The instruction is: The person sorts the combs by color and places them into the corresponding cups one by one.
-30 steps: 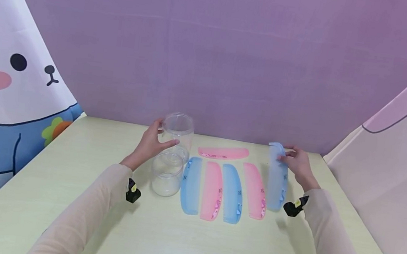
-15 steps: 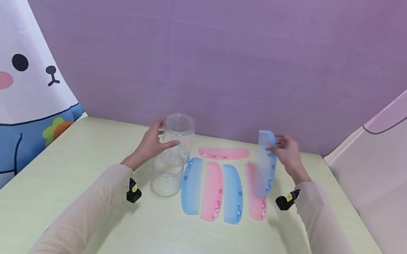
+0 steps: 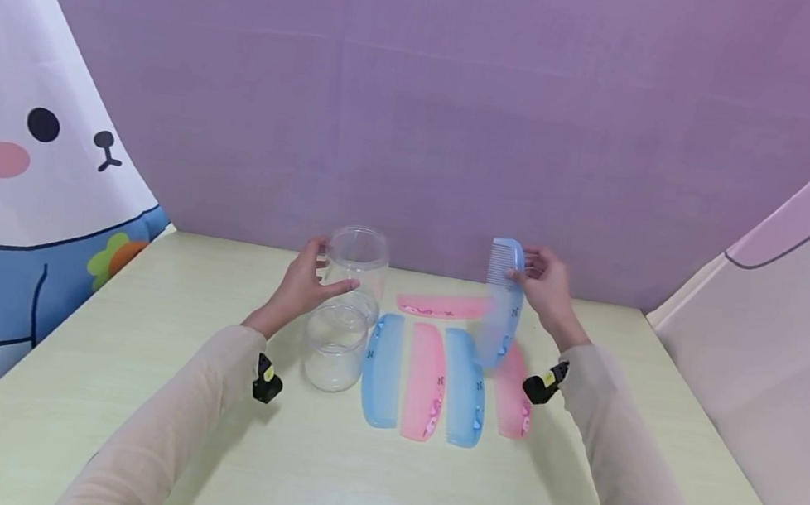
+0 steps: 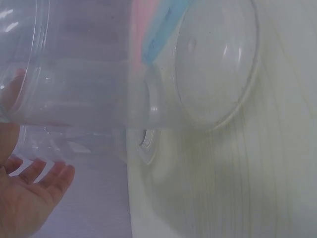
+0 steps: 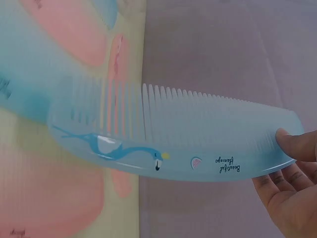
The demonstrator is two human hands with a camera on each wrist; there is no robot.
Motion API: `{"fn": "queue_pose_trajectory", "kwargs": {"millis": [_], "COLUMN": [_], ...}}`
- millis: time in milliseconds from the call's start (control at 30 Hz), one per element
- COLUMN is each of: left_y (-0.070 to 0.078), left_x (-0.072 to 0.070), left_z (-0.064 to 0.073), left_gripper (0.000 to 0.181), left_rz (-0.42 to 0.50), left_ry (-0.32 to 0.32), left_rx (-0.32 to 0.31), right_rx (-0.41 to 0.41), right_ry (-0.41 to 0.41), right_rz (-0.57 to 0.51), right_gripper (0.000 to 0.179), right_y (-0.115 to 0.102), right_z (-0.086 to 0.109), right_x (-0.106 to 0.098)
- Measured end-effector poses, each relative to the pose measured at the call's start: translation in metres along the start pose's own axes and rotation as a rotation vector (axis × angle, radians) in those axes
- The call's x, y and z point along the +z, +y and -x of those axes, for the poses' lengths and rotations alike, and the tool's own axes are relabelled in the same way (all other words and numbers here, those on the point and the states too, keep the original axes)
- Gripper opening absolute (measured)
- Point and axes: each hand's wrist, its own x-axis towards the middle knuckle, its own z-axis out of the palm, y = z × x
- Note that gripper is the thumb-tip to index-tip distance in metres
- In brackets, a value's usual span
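Note:
My right hand (image 3: 549, 292) pinches a translucent blue comb (image 3: 503, 310) near its top end and holds it upright above the table, overlapping a pink comb (image 3: 514, 402). In the right wrist view the comb (image 5: 198, 148) shows a flamingo print and its teeth. At the left, my left hand (image 3: 302, 287) grips the side of the far clear jar (image 3: 367, 252), thumb in front and fingers behind. A second clear jar (image 3: 332, 361) stands just nearer the person. Between jars and raised comb lie a blue comb (image 3: 381, 375), a pink comb (image 3: 423, 384) and another blue comb (image 3: 462, 392).
Behind the row, a pink comb (image 3: 436, 305) lies crosswise on the pale wooden table (image 3: 378, 491). A purple cloth backdrop (image 3: 420, 121) rises at the table's far edge. A cartoon-printed cloth (image 3: 49, 279) hangs at the left and a pale cloth (image 3: 798, 356) at the right.
My right hand has lifted the blue comb from the right end of the row and carried it left and up. The left hand stays at the far jar.

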Motion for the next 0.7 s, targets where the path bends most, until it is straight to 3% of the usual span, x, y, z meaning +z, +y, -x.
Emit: {"fn": "queue_pose_trajectory", "kwargs": {"millis": [333, 700], "left_y": [0.0, 0.002], "left_x": [0.0, -0.002], "left_z": [0.001, 0.0], "left_gripper": [0.088, 0.089], "left_rz": [-0.01, -0.001], "left_ry": [0.011, -0.023], "left_rx": [0.013, -0.049], "right_rx": [-0.036, -0.084], "right_ry": [0.031, 0.071], "right_rz": [-0.075, -0.174], "right_gripper": [0.044, 0.041], "right_y": [-0.023, -0.044], "right_z": [-0.01, -0.019], "right_x": [0.02, 0.037]}}
